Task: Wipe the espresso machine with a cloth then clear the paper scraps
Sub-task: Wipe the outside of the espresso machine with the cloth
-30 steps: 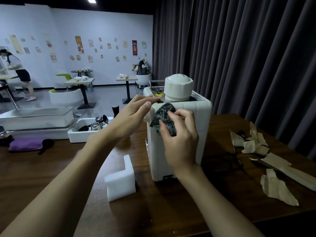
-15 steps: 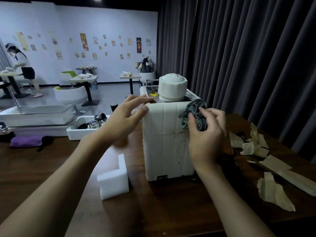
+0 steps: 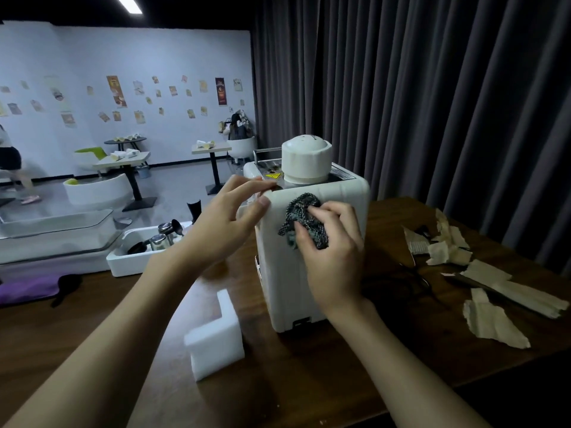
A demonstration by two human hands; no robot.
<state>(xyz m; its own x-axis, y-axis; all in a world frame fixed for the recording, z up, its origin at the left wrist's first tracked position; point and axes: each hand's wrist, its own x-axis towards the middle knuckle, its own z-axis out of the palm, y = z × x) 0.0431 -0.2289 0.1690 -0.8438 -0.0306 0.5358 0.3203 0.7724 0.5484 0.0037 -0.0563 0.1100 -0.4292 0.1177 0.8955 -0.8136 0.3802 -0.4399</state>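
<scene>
Head view: we note the right hand [image 3: 332,251] gripping a bunched dark knitted cloth [image 3: 301,217], fingers curled round it, pressing it to the upper near face of the white boxy espresso machine [image 3: 312,282] on the dark wooden table [image 3: 278,384]. The left hand [image 3: 228,223], fingers extended, rests on the machine's top left edge. Torn tan paper scraps [image 3: 491,319] lie right of the machine, apart from it.

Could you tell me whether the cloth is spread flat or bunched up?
Bunched up: the cloth is a crumpled wad, gripped by the right hand against the espresso machine and its near side.
</scene>
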